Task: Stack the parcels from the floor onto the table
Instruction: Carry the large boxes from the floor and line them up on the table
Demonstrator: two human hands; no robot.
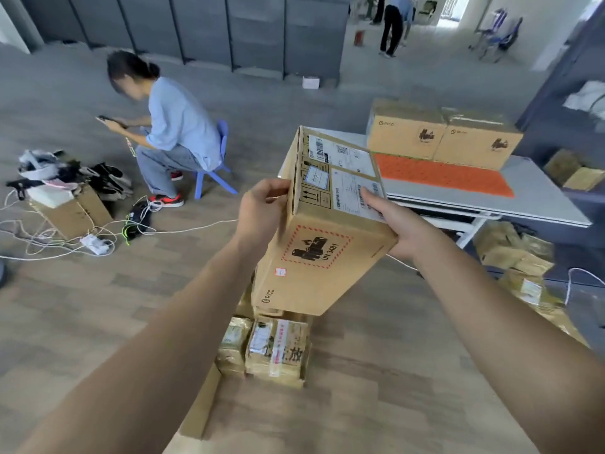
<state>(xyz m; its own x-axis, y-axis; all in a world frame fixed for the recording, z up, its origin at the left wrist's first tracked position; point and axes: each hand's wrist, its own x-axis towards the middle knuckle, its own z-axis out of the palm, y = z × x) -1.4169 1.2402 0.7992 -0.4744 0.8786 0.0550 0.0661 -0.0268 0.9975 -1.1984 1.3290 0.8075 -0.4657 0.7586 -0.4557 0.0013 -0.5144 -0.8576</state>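
Left grip (262, 208) and right grip (401, 232) clasp one parcel (327, 257), two boxes (406, 136) already on the surface (540, 198) at two o'clock (floor parcels (278, 348) wait at six).

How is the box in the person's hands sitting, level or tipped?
Tipped. The PICO cardboard box slants, its labelled end uppermost, gripped at both sides by the left hand and right hand.

1. Two grips: left grip (260, 211), right grip (397, 231).
2. One held carton (330, 231) between them.
3. Two matching cartons (406, 132) (478, 144) on the counter (540, 198), beyond the grips.
4. One orange mat (442, 175), just past the right grip.
5. Two taped parcels (278, 350) (233, 345) on the floor below the grips; those lying farther right are too blurred to count.
6. One seated person (176, 132), left of the left grip.
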